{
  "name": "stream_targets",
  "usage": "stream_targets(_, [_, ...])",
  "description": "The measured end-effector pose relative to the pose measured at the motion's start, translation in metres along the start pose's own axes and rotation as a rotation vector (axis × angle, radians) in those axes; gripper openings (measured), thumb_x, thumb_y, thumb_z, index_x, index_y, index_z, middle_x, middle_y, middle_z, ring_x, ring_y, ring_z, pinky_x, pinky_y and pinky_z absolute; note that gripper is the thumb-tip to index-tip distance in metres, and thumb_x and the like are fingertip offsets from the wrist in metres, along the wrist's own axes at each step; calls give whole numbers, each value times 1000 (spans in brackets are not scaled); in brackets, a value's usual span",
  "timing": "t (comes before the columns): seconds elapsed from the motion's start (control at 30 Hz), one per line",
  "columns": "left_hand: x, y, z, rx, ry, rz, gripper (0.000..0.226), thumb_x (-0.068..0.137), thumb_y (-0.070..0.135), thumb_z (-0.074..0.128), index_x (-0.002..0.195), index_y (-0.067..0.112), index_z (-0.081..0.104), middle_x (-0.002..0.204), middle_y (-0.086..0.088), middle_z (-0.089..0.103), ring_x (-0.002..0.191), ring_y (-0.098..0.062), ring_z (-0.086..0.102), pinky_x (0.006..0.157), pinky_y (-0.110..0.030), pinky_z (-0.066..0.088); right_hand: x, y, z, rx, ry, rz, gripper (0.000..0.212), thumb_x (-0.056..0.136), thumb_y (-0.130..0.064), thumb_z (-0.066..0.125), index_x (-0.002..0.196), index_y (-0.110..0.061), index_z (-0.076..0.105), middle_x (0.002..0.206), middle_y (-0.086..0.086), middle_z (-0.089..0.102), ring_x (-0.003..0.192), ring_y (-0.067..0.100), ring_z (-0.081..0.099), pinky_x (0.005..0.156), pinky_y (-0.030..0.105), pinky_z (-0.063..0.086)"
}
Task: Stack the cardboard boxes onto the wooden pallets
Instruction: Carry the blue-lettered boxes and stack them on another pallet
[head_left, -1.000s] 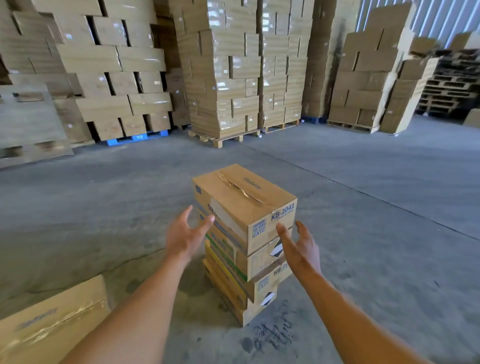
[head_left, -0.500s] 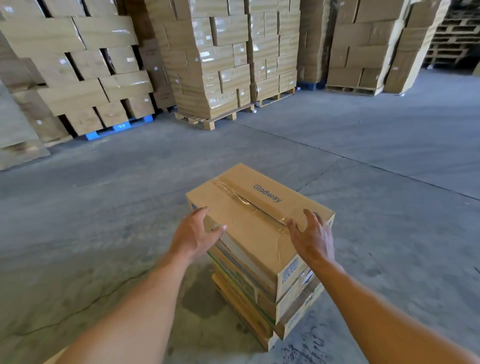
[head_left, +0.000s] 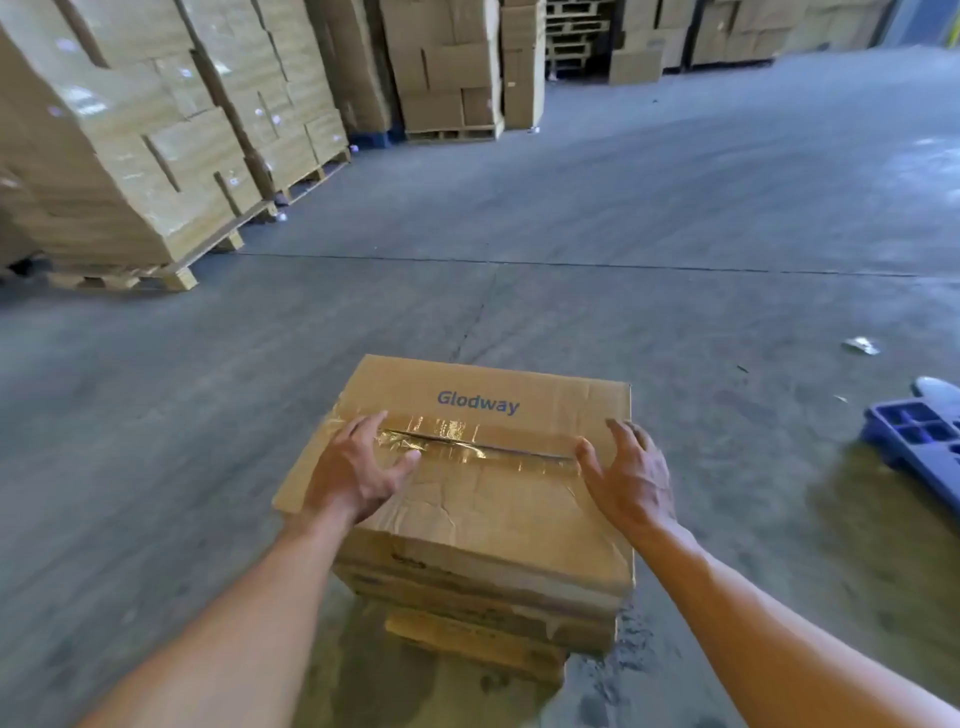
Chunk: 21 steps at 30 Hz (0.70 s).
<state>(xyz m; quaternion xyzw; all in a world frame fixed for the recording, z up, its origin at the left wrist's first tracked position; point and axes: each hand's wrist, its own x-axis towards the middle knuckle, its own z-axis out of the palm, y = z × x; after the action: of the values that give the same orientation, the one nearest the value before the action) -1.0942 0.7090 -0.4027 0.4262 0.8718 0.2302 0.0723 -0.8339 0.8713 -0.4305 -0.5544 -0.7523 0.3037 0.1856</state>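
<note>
Reaching over the brown cardboard box printed "Glodway" (head_left: 483, 499), I have both hands spread at its top, and neither has a real hold on it. My left hand (head_left: 358, 470) lies on the lid by the left end of the shiny clear tape seam (head_left: 483, 444), with the fingers straight and fanned and the thumb pointing toward the middle. My right hand (head_left: 631, 475) is at the box's right edge, fingers open and slightly bent. I cannot tell whether its tips touch the cardboard or hover just off it. The box sits on top of a short stack of similar cardboard boxes (head_left: 483, 613) standing on the grey concrete floor (head_left: 623, 234), well apart from the loaded wooden pallets of wrapped cartons (head_left: 171, 275) at the far left. A blue plastic pallet (head_left: 919, 441) lies on the floor to my right. I judge this to be the pick-up step: the box is not lifted and the grip is only being set. Next, I think both hands should slide outward and down the two side faces, pressing inward or hooking under the bottom edge. That way the top box should rise level without dragging the boxes beneath askew.
</note>
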Motion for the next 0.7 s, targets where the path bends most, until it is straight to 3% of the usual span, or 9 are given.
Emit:
stream_targets(0.17, [8, -66, 2, -9, -61, 58, 89, 75, 59, 62, 143, 3, 50, 145, -20, 53, 134, -36, 49, 110, -46, 40, -66, 8, 20, -16, 122, 216, 66, 96, -52, 57, 150, -15, 44, 153, 11, 45, 137, 33, 43, 112, 42, 35])
stream_targets(0.3, [-2, -110, 6, -43, -40, -4, 90, 79, 58, 72, 148, 7, 44, 147, -19, 47, 135, -38, 42, 107, -52, 41, -103, 18, 34, 4, 163, 334, 71, 95, -53, 58, 152, -14, 40, 155, 12, 43, 140, 33, 41, 115, 44, 33])
stream_targets(0.47, [-6, -127, 16, -118, 100, -43, 87, 77, 41, 85, 142, -2, 48, 140, -24, 45, 131, -40, 41, 109, -50, 38, -124, 24, 47, 56, 191, 425, 78, 94, -57, 58, 155, -13, 37, 157, 11, 42, 143, 29, 38, 117, 41, 30])
stream_targets(0.57, [-4, -131, 16, -196, 138, -158, 91, 76, 43, 86, 145, 0, 44, 142, -24, 43, 132, -39, 42, 108, -48, 38, -121, 26, 53, 166, 217, 456, 82, 90, -61, 62, 153, -14, 40, 154, 12, 46, 140, 29, 43, 117, 43, 35])
stream_targets(0.7, [-1, -141, 18, -490, 83, -410, 113, 70, 55, 86, 156, 9, 29, 156, -13, 39, 141, -30, 40, 114, -43, 36, -118, 32, 61, 361, 236, 504, 96, 80, -71, 65, 155, -18, 36, 152, 11, 48, 135, 30, 49, 111, 45, 42])
